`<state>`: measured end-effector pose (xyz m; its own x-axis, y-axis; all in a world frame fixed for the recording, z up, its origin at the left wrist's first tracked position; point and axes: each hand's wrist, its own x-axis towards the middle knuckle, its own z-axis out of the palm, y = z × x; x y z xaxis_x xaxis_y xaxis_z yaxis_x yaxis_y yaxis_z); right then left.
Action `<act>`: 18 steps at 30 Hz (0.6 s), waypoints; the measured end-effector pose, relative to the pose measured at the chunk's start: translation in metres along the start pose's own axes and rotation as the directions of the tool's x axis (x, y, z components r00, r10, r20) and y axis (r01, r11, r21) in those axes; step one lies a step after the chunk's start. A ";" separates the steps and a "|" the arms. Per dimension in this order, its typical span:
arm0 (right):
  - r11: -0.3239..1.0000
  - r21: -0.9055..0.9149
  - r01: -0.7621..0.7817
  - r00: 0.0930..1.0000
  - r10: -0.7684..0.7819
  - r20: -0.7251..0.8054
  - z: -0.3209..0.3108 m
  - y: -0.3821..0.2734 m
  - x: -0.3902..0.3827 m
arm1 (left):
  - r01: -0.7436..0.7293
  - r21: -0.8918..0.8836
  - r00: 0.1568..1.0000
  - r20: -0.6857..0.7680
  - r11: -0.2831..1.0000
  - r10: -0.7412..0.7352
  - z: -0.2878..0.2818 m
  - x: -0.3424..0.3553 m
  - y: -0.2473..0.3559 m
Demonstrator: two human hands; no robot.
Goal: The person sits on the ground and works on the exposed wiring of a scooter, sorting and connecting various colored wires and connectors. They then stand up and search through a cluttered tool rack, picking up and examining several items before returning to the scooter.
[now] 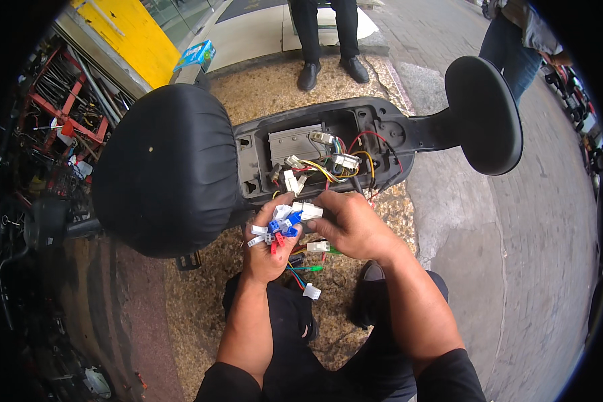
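Observation:
My left hand [264,264] is closed around a bundle of wire connectors [275,229], white, blue and red plastic housings that fan out above the palm. Between the thumb and fingers of my right hand [355,224] is a white wire connector [308,212], which touches the bundle. Just beyond my hands lies the open compartment [375,110] of a black scooter body. Inside it is a grey finned metal box [295,142], with coloured wires and white plugs [346,161] spilling over it. Below my hands hang another white plug [312,291] and a green connector [317,269].
A black padded seat [161,167] stands left of the compartment, and a black backrest [484,114] sticks out right. Someone's black shoes [307,76] rest on the speckled ground beyond. A red rack of tools [67,100] is at far left, near a yellow panel [130,40].

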<state>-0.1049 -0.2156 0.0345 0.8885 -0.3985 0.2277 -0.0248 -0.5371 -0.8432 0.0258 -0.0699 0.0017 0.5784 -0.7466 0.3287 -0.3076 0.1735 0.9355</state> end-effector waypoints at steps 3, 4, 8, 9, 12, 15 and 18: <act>0.995 0.071 -0.063 0.997 0.060 0.045 -0.007 -0.005 0.001 | -0.058 0.056 0.996 0.070 0.997 0.054 -0.004 0.012 0.004; 0.993 0.072 -0.095 0.994 0.090 0.064 -0.008 -0.006 0.001 | -0.072 0.076 0.994 0.093 0.995 0.065 -0.005 0.015 0.005; 0.997 0.058 -0.058 0.997 0.055 0.047 -0.010 -0.007 0.003 | -0.014 0.034 0.990 0.143 0.999 0.009 -0.006 0.018 0.006; 0.999 0.023 -0.025 0.999 0.024 0.020 -0.010 -0.008 0.002 | 0.030 0.040 0.989 0.144 0.999 -0.035 -0.008 0.017 0.006; 0.988 -0.138 0.065 0.992 -0.079 -0.098 -0.007 -0.013 -0.002 | -0.011 0.042 0.995 0.100 0.999 0.007 -0.008 0.013 0.005; 0.935 -0.335 0.117 0.957 -0.196 -0.214 0.000 -0.016 -0.006 | -0.024 0.108 0.998 0.060 0.994 0.018 -0.009 0.009 0.005; 0.903 -0.366 0.224 0.936 -0.304 -0.178 0.004 -0.015 -0.001 | -0.084 0.228 0.996 0.034 0.970 0.078 -0.010 0.008 0.007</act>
<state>-0.1038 -0.2037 0.0448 0.7572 -0.3420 0.5565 0.0089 -0.8465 -0.5323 0.0357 -0.0684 0.0126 0.5269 -0.7521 0.3959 -0.5190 0.0842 0.8506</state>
